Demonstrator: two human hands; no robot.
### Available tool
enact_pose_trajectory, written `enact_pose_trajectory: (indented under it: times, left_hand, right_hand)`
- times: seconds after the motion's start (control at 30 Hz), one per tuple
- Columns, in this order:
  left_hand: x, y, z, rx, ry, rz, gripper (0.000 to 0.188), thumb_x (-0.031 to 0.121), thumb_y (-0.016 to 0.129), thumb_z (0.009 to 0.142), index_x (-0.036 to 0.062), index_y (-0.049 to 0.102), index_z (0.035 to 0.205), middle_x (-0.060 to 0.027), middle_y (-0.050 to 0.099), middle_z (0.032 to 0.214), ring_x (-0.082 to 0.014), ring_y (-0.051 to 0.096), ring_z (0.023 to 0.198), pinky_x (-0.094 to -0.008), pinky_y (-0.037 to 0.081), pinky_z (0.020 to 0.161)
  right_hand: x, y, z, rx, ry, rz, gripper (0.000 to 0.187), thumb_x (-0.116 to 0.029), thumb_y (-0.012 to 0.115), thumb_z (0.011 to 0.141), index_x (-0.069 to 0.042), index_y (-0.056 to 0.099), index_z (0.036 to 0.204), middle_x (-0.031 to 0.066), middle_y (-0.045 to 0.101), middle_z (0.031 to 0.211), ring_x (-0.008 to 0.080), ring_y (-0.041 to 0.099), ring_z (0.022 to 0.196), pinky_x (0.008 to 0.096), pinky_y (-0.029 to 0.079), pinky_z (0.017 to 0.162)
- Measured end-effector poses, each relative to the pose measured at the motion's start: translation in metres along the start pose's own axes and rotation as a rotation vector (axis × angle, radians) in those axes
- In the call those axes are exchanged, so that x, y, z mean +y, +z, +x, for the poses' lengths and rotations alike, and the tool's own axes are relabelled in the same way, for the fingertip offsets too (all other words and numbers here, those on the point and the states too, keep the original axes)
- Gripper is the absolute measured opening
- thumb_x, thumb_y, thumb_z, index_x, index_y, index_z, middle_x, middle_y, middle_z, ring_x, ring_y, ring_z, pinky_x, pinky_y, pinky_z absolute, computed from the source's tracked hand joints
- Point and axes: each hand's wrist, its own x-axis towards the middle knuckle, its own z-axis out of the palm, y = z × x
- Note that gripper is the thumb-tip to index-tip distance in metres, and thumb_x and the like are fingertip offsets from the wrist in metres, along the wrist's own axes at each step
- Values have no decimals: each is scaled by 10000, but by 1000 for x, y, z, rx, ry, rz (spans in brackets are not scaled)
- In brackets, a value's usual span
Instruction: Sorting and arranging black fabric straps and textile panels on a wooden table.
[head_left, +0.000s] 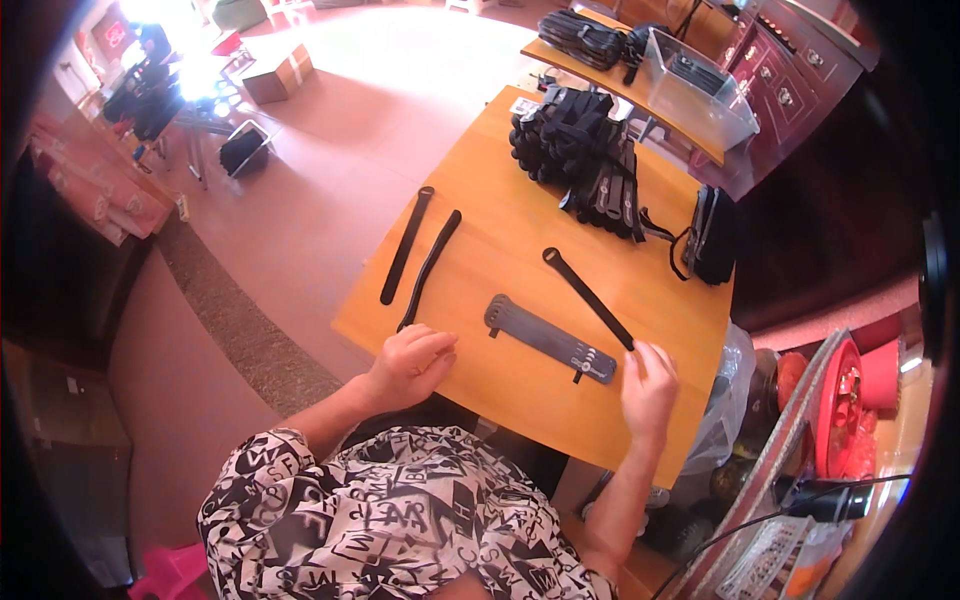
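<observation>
The right hand (651, 392) is at the right part of the worktop (470, 388). Its fingers (640, 362) are closed on the lower end of a black strap (590, 300). The strap lies diagonally, its rounded, slotted end pointing away from the person and to the left.

The left hand (410, 368) is at the near left edge of the worktop. Its fingers (432, 345) are curled inward toward the palm; whether they grip anything cannot be determined. The near end of a curved black strap (432, 265) reaches the back of this hand; contact cannot be confirmed. A straight black strap (407, 245) lies just beside the curved strap, on its left, with its rounded end facing away.

A grey layered strip stack (545, 338) lies flat between the two hands, apart from both. Short dark tabs project from its near edge, and pale markings show at its right end.

At the far side of the worktop rests a large black strap bundle (570, 140). A black pouch (712, 240) stands at the right edge.
</observation>
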Motion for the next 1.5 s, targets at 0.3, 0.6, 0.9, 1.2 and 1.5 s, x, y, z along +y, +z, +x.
enact_pose_trajectory:
  times: [0.3,0.6,0.9,1.2,1.5]
  left_hand:
    - [1,32,-6,-58,119,-176,212,-59,646,737,-37,616,946,-139,627,773,-268,614,671,-325,492,586]
    - [11,29,-17,-89,-256,-648,304,20,585,881,-14,555,1182,-105,642,806,-227,629,680,-325,498,570]
    - [4,8,-30,60,-790,-1224,265,-15,513,921,-54,566,1178,-144,644,874,-178,652,696,-237,471,515]
    - [20,2,-16,-133,-812,-808,245,23,591,846,-16,636,1084,-74,667,791,-115,640,613,-234,525,520]
    - [4,14,-14,-116,-696,-612,224,50,623,866,-4,646,1083,-55,656,797,-93,630,647,-246,528,575]
  right_hand:
    - [11,61,45,-258,176,-163,188,-96,710,760,-22,547,819,141,598,866,348,549,897,442,424,793]
    - [-52,14,22,-19,-312,-20,139,14,605,791,-21,503,879,163,553,896,360,559,813,427,474,736]
    - [-75,12,-73,-449,-406,-2,162,-25,597,760,-38,530,908,129,553,885,301,575,803,398,474,711]
    - [-64,3,-73,-312,-260,320,123,72,600,759,27,599,873,212,581,877,380,590,812,417,493,723]
    - [-11,4,-74,-543,183,426,121,-81,595,883,19,602,948,118,605,848,259,595,731,345,471,658]
